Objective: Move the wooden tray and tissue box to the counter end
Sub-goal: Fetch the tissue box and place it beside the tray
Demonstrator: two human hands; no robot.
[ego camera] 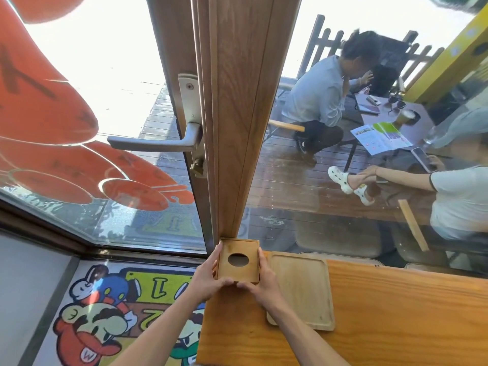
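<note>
Your left hand [208, 277] and right hand [260, 280] hold the wooden tissue box [239, 260] from both sides, fingers clamped on it, at the counter [396, 313] end against the window post [237, 114]. The wooden tray [301, 289] lies just beside it.

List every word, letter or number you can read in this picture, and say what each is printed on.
"W" on the red cap of the cartoon figure on the floor mat.
"1" on the mat's yellow panel, seen through the glass door.
Leaflet on the outdoor table: print too small to read.
Orange window sticker: marks not legible.
Tissue box and wooden tray: no text.
</note>
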